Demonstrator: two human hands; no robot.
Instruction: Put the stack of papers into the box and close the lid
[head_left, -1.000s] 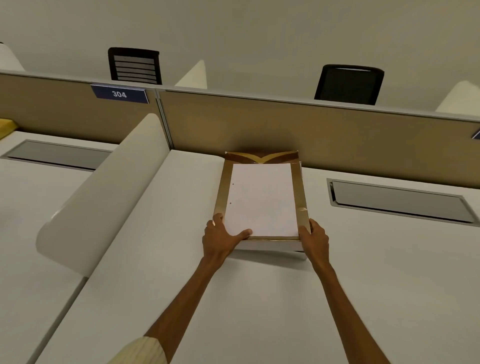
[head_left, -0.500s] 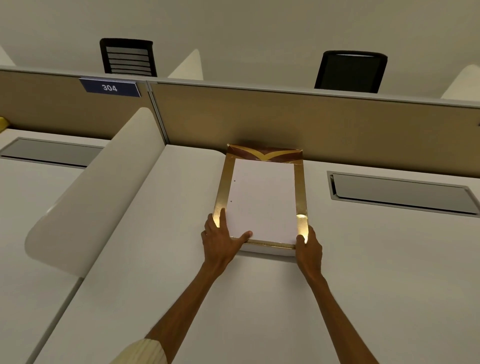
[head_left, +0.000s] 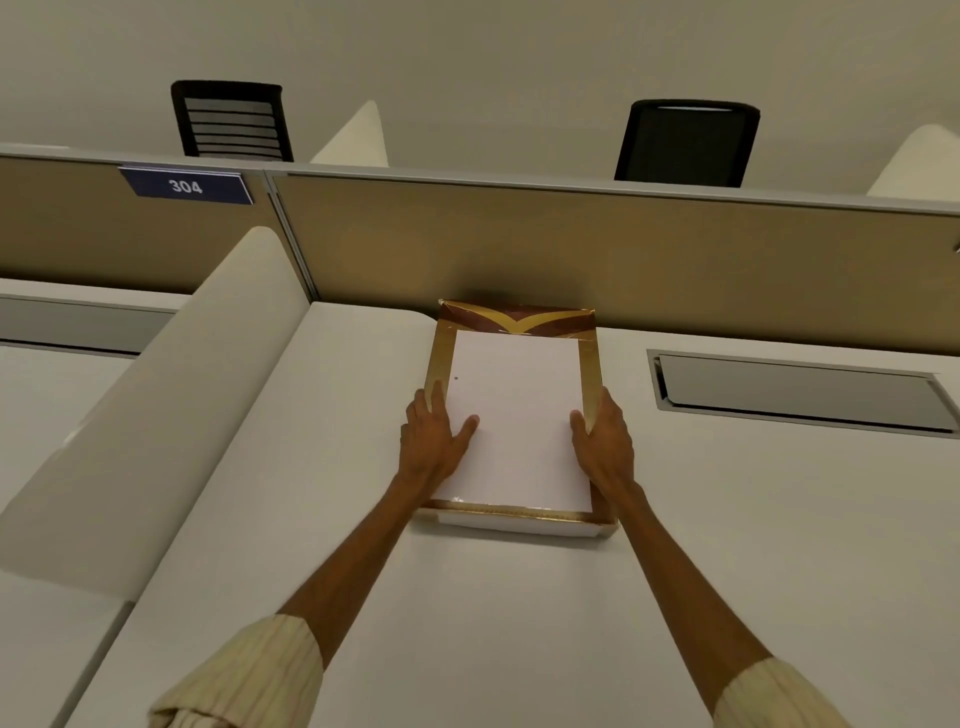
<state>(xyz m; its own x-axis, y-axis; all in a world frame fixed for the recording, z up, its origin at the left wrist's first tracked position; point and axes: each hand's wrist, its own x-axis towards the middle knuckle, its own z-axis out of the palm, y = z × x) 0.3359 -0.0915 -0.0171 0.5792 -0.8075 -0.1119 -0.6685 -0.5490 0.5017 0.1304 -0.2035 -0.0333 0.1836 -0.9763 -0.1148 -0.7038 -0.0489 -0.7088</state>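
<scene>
- Both hands moved up from the near corners since half a second ago: left hand (head_left: 434, 441) and right hand (head_left: 602, 441) now flank the stack of papers (head_left: 514, 421), thumbs on top, fingers spread, not clamped.
- Stack seated flat inside the gold box (head_left: 589, 364) on the desk (head_left: 467, 623).
- Insertion probably done; lid (head_left: 514, 318) still open, closing next.

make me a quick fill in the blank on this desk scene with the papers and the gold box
1. The stack of white papers lies in a box whose rim is ____ in colour.
2. The blue sign on the partition reads ____.
3. Beyond the partition stand ____ black chairs.
4. The left hand and right hand both touch the ____.

Missing words: gold; 304; two; papers
</scene>
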